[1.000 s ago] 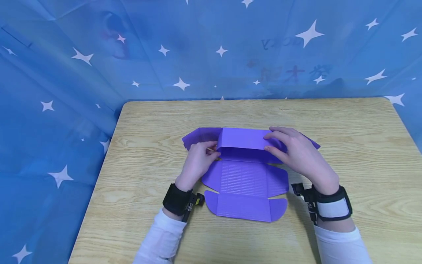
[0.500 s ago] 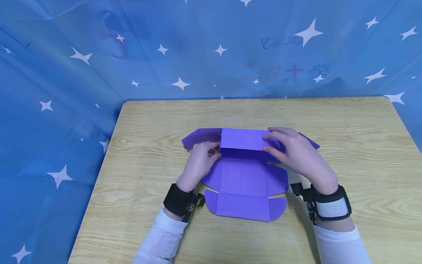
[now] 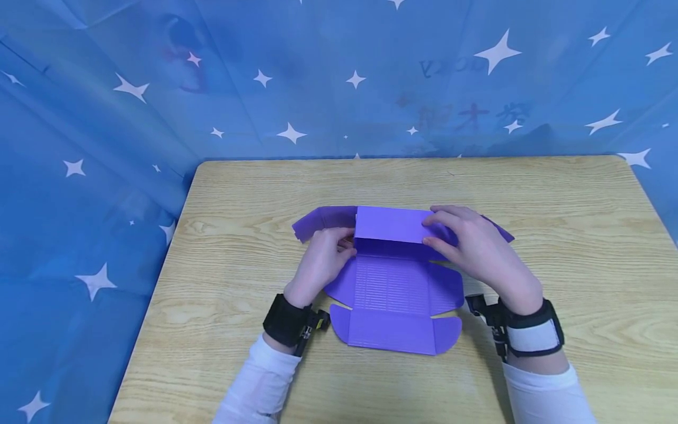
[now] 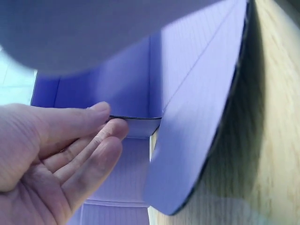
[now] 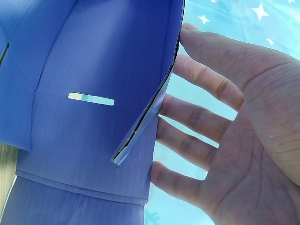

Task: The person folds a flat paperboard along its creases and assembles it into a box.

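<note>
A purple cardboard box (image 3: 392, 288) lies partly unfolded in the head view, its back part standing up and a top panel (image 3: 392, 224) bent toward the person. My left hand (image 3: 320, 259) is at the left end of that panel. In the left wrist view, its thumb and fingers pinch a cardboard edge beside a hanging side flap (image 4: 192, 136). My right hand (image 3: 471, 241) holds the panel's right end, thumb at the front edge and fingers over the top. The right wrist view shows the fingertips against a wall with a narrow slot (image 5: 93, 99).
The wooden table (image 3: 238, 200) carries the box near its middle. Side flaps (image 3: 323, 219) spread out left and right from the raised part. A blue curtain (image 3: 318, 76) with white stars hangs behind the table and along its left side.
The left hand has shifted very slightly to the right, and the left end of the top panel has straightened a little. The right hand stays nearly still.
</note>
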### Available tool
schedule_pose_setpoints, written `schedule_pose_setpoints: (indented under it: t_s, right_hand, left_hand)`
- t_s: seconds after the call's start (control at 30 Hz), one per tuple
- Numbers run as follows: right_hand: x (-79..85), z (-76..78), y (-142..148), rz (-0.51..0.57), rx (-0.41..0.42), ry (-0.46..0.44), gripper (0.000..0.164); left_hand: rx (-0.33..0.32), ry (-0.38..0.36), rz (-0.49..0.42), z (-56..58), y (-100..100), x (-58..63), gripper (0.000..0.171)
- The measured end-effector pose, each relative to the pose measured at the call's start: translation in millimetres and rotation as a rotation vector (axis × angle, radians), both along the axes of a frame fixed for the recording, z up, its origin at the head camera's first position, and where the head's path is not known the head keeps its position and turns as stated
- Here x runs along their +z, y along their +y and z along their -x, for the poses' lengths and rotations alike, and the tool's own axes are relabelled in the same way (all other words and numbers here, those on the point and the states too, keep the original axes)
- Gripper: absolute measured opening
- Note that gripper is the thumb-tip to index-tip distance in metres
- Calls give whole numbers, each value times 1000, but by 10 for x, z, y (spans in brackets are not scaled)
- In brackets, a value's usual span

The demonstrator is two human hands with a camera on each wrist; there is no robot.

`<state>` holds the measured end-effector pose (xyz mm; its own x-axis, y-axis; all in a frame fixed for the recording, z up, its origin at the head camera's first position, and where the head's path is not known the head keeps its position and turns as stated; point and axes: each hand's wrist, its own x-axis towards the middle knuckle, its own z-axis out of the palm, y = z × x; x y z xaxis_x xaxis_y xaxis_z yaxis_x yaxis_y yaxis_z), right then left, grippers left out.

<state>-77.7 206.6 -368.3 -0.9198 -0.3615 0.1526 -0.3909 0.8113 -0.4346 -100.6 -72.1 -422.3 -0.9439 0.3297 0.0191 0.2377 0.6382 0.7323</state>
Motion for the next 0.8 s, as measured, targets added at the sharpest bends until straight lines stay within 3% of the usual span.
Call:
schedule_pose_setpoints:
  t_s: [0.3, 0.8]
  right_hand:
    - [-12, 1, -4, -5, 4, 8, 27]
    - [-5, 6, 1, -3, -4, -14, 28]
  left_hand:
    - [-22, 59, 45, -11, 47, -10, 22]
    - [9, 4, 2, -8, 19, 0, 26]
